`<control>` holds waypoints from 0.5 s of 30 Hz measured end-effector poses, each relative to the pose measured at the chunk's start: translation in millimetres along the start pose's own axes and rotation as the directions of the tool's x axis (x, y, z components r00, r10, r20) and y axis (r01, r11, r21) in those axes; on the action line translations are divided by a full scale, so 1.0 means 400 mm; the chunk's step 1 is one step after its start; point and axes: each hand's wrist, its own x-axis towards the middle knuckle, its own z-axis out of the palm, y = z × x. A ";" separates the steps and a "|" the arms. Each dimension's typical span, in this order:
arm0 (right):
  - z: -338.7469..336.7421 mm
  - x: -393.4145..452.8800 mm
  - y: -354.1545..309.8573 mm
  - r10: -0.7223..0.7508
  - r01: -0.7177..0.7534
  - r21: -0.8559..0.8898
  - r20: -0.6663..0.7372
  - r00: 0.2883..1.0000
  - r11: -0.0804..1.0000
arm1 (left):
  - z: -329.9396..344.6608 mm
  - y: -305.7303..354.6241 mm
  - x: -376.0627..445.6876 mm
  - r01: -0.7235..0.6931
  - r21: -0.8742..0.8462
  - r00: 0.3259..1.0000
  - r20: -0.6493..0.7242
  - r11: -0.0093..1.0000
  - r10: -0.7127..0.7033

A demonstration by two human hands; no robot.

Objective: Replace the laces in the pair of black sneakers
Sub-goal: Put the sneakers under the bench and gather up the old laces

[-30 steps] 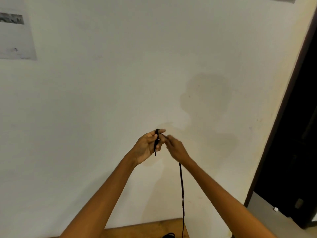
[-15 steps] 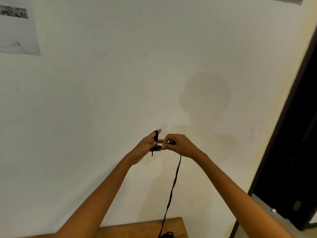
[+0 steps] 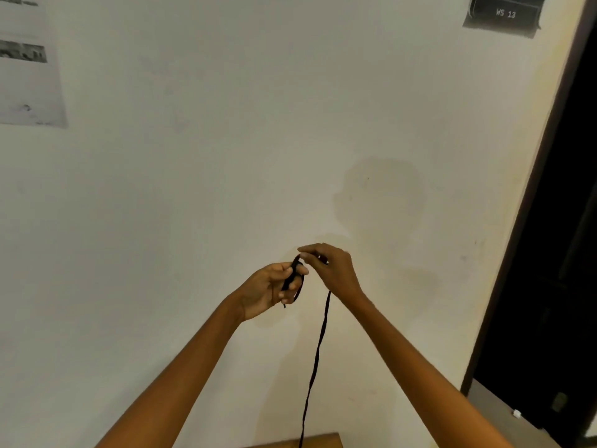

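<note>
Both arms are raised in front of a white wall. A black shoelace is wound in loops round the fingers of my left hand, which holds those loops. My right hand pinches the lace just above the left fingers. From the right hand the lace hangs down in a long strand to the bottom edge of the view. The black sneakers are out of view.
The corner of a wooden table shows at the bottom edge. A dark doorway runs down the right side. A printed sheet and a dark sign marked "WS 13" hang on the wall.
My right hand has moved up and over the left fingers with the lace, carrying it round them. The view has tilted a little, bringing the sign into sight.
</note>
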 end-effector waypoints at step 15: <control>0.010 -0.033 -0.037 0.085 -0.058 -0.077 0.407 0.909 0.995 | -0.033 -0.077 0.013 -0.005 0.118 0.943 -0.330 0.993 0.044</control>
